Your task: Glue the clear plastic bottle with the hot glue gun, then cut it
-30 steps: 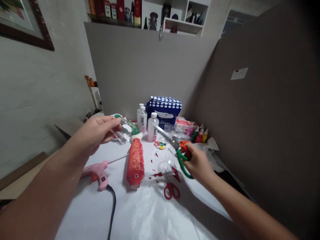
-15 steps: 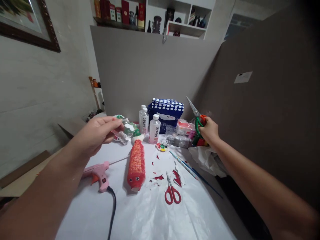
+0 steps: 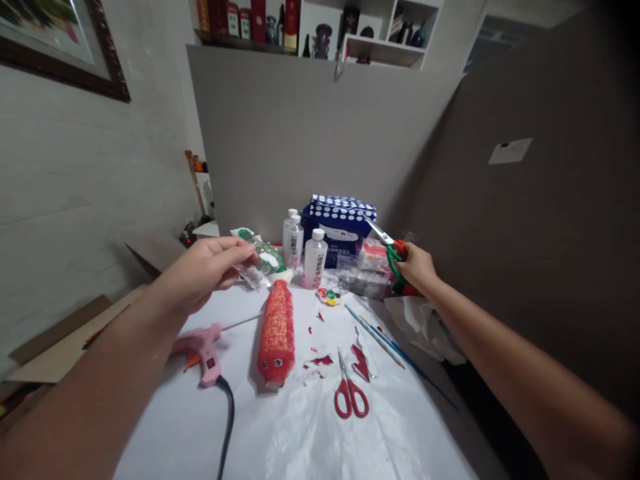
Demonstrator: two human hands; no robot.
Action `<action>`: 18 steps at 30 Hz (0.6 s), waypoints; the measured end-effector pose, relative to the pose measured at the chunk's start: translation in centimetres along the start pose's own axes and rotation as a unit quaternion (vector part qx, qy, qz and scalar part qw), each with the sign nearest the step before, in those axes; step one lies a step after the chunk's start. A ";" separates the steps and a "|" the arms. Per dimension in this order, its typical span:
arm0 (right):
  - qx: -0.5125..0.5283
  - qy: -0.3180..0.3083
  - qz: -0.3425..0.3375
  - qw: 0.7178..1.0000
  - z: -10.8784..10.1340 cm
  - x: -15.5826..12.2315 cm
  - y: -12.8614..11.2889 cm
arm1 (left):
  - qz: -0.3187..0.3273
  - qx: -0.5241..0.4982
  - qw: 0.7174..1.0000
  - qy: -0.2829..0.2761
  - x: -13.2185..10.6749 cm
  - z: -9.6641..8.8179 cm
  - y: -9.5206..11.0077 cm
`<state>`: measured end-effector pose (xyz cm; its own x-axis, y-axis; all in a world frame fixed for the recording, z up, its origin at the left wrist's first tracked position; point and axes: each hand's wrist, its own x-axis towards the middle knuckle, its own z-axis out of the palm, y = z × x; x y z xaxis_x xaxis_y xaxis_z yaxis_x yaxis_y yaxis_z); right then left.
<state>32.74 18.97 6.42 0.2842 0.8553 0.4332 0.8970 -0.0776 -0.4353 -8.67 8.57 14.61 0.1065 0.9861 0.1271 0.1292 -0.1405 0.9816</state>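
Pinched between the thumb and fingers of my left hand (image 3: 215, 267) is a piece of clear plastic (image 3: 253, 275), hanging over the far part of the table. My right hand (image 3: 419, 268) grips scissors with green and orange handles (image 3: 384, 236), raised above the table with the tip pointing up and left. Between and below my hands lies a red and orange painted, bottle-shaped craft (image 3: 277, 327) with two googly eyes at its near end. A pink glue gun (image 3: 204, 350) rests to its left, partly behind my left arm.
Red-handled scissors (image 3: 351, 399) lie among red scraps (image 3: 321, 360). Paintbrushes (image 3: 383, 337) and crumpled white paper (image 3: 425, 327) are at right. Behind stand water bottles (image 3: 315, 260), a small paint palette (image 3: 330, 295), a blue dotted package (image 3: 340, 230) and a grey partition (image 3: 320, 133).
The green and orange scissors have tipped down and leftward in my right hand. The whole view has shifted slightly; my left hand keeps its pinch on the clear plastic.
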 end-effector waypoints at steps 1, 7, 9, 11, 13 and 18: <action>0.001 -0.003 -0.007 1.000 0.0 0.1 0.0 | 0.001 0.000 1.000 -0.005 0.0 -0.1 -0.1; 0.017 -0.006 -0.024 1.000 0.3 0.0 -0.1 | 0.005 -0.006 1.000 -0.027 0.0 -0.1 -0.3; 0.033 0.001 -0.018 0.999 0.2 -0.2 -0.1 | 0.007 -0.012 0.999 -0.039 0.0 -0.1 -0.3; 0.059 0.017 -0.012 0.998 0.0 -0.6 -0.2 | 0.010 -0.018 0.998 -0.052 -0.1 0.0 -0.2; 0.095 0.041 -0.009 0.995 -0.5 -1.1 -0.6 | 0.016 -0.029 0.997 -0.064 -0.4 0.2 0.0; 0.233 0.086 -0.011 0.969 -2.3 -4.5 -3.3 | 0.043 -0.038 0.994 -0.093 -1.8 1.4 0.5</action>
<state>29.32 14.22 7.69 0.3544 0.7535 0.5537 0.6650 0.2132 -0.7158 -7.47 6.62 14.65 0.2945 0.9368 0.1888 0.0371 -0.2086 0.9773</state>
